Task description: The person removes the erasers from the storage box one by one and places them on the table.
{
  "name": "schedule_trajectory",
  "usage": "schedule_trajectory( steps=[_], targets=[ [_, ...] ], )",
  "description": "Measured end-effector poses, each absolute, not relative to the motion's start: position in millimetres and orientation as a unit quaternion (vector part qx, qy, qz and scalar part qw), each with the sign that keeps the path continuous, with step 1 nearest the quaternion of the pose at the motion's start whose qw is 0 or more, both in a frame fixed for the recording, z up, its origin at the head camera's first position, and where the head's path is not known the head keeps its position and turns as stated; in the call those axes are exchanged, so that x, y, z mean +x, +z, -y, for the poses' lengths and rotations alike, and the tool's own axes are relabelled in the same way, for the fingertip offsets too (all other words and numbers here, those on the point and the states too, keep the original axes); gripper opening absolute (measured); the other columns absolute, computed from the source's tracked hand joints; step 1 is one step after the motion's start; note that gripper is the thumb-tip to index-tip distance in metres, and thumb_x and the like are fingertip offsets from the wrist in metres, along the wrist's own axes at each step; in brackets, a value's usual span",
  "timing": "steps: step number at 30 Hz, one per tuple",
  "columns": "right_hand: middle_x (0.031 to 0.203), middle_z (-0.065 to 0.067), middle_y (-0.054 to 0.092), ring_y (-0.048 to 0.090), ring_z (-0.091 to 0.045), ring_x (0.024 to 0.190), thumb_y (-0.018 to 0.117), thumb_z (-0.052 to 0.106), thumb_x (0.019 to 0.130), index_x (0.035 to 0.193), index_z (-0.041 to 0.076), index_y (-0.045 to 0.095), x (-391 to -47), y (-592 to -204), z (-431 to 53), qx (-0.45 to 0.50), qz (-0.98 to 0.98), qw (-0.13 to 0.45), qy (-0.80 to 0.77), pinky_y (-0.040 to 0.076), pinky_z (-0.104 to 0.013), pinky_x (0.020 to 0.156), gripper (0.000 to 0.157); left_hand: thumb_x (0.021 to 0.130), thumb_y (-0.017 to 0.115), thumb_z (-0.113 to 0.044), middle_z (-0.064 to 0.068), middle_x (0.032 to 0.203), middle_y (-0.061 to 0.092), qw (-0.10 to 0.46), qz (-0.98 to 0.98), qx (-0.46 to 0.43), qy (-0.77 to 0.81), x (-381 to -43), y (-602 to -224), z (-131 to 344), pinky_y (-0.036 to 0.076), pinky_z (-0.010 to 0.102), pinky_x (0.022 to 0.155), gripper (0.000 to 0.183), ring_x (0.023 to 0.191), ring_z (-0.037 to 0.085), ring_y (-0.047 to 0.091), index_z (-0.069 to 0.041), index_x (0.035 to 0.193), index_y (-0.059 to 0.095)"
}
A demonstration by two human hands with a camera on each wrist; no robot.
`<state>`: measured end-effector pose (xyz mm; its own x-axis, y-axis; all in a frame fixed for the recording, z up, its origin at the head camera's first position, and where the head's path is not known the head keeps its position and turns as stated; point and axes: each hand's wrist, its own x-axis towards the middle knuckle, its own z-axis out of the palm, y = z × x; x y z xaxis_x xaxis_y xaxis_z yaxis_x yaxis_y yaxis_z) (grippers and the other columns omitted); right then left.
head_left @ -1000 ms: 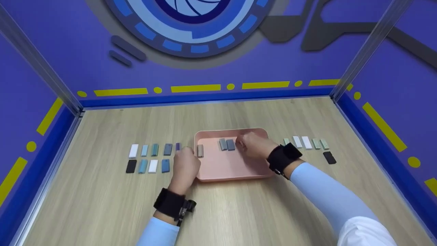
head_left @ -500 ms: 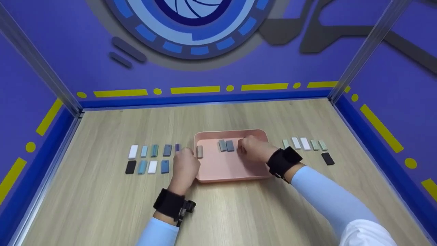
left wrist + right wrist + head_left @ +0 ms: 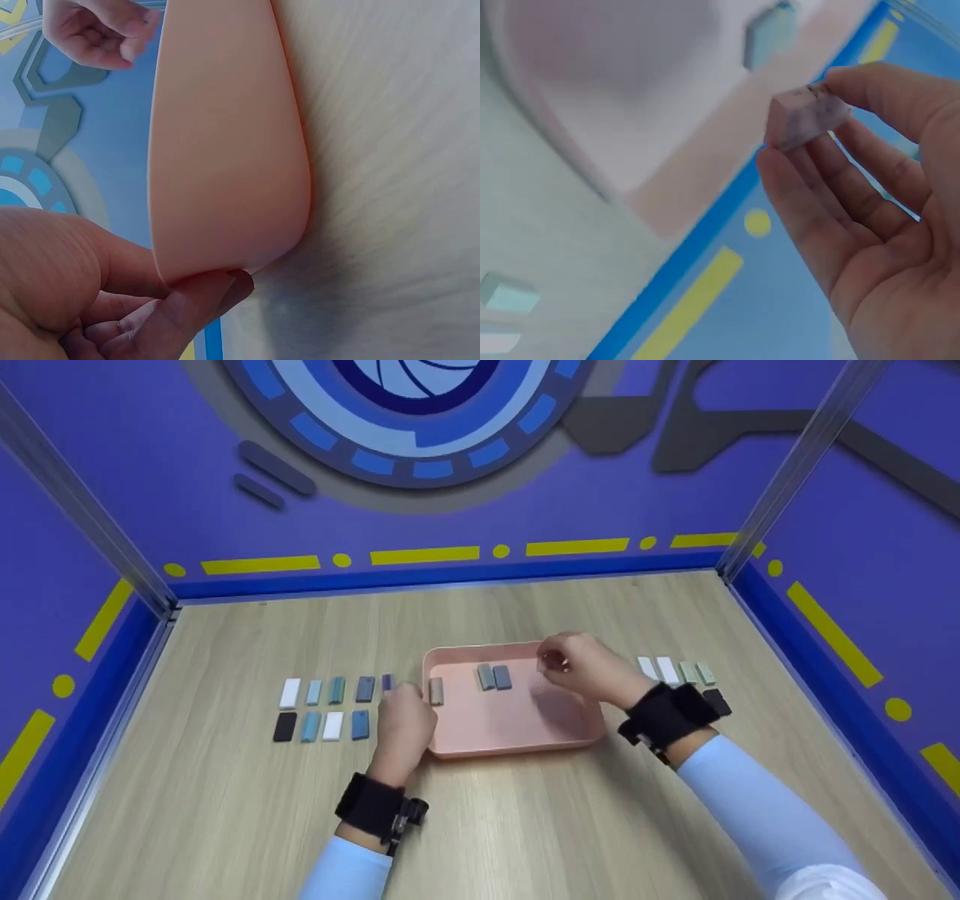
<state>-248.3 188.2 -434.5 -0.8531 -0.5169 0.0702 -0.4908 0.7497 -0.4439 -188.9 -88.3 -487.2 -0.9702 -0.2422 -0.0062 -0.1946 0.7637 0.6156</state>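
My left hand [image 3: 405,724] pinches the left wall of a shallow pink tray [image 3: 517,727]; in the left wrist view thumb and fingers [image 3: 199,304] close round its edge. Above the tray's right back part, my right hand [image 3: 592,667] holds a small block. The right wrist view shows this block [image 3: 806,118] as pinkish-mauve, pinched between thumb and fingertip, with the other fingers curled behind. Inside the tray lie a grey-green block [image 3: 486,677] and a blue-grey block [image 3: 502,678] side by side, plus a taupe block [image 3: 436,691] by the left wall.
Two rows of small blocks lie left of the tray, among them a white block [image 3: 290,694], a black block [image 3: 285,727] and a purple block [image 3: 387,682]. To the right are white blocks [image 3: 666,670], pale green ones [image 3: 703,673] and a black block [image 3: 718,702]. Blue-purple walls [image 3: 450,525] enclose the table.
My right hand has risen from the tray floor and moved right, bringing the block up with it. A pale green block on the right is now hidden behind that hand. The left hand stays put.
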Motion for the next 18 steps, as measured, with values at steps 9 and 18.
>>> schedule_trajectory(
  steps=[9, 18],
  targets=[
    [0.099, 0.003, 0.063, 0.062, -0.008, 0.091, 0.065, 0.024, 0.086, 0.113, 0.014, 0.062, -242, -422, -255, -0.196, -0.913, -0.152, -0.324, 0.054, -0.029, 0.076, 0.028, 0.08, 0.047, 0.002, 0.001, 0.064, 0.049, 0.032, 0.933, 0.116, -0.339, -190, -485, 88, 0.032, 0.028, 0.044, 0.018, 0.057, 0.016, 0.043, -0.007, 0.068, 0.057],
    [0.092, -0.003, 0.068, 0.063, -0.015, 0.085, 0.065, 0.033, 0.085, 0.109, 0.009, 0.065, -232, -424, -307, -0.044, -0.922, -0.197, -0.329, 0.05, -0.018, 0.069, 0.034, 0.079, 0.048, 0.003, 0.001, 0.062, 0.047, 0.038, 0.932, 0.11, -0.343, -186, -486, 89, 0.03, 0.027, 0.042, 0.018, 0.055, 0.015, 0.043, -0.006, 0.067, 0.057]
  ],
)
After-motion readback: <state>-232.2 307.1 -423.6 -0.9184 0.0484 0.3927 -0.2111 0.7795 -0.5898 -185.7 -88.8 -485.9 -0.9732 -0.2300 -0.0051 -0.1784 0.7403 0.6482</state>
